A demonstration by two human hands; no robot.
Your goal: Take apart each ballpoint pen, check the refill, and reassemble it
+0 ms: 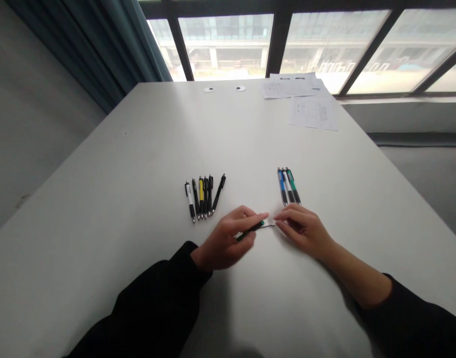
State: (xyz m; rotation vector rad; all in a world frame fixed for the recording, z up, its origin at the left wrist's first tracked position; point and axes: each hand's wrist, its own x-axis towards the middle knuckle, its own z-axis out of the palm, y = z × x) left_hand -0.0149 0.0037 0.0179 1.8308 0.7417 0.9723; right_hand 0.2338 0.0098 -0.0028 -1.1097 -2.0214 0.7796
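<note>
Atop the white table [112, 209], papers [313, 112] lie near windows [228, 44].

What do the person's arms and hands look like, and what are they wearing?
Both arms wear long black sleeves with no visible markings. The left sleeve reaches the wrist, while the right sleeve ends partway up the forearm, leaving it bare. The left hand and right hand are bare, without gloves, rings or watches.

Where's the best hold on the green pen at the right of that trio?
Probably grip the green pen by its dark lower barrel, coming from the right: it lies outermost of the three, that flank free, near the right hand.
</note>
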